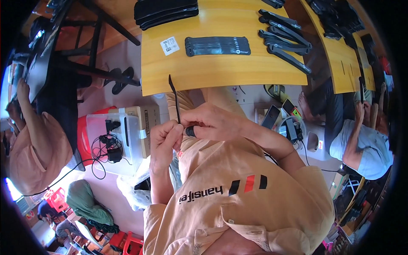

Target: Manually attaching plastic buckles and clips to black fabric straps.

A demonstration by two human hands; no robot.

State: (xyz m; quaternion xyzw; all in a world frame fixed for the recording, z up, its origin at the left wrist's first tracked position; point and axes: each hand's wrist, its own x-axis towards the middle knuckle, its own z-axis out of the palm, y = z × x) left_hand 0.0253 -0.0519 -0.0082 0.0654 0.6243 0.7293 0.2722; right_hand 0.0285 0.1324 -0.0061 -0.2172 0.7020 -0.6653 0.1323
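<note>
A thin black strap (174, 95), seen nearly edge-on, stands up from my hands toward the table. My left hand (165, 138) pinches it between thumb and fingers. Beside it, my right hand (214, 121) is closed around a short black end (190, 131), which looks like part of the same strap; its link is hidden by my fingers. Both hands are close together before my chest, short of the table's near edge. On the yellow table (221, 76) lies a flat bundle of dark straps (212, 46) with white print.
Left of the bundle lies a white printed label (170, 46). Black straps (165, 13) are stacked at the back, and several folded grey-black straps (287, 38) lie at the right. A clear plastic bin (114, 144) with cables stands at left. Other people sit on both sides.
</note>
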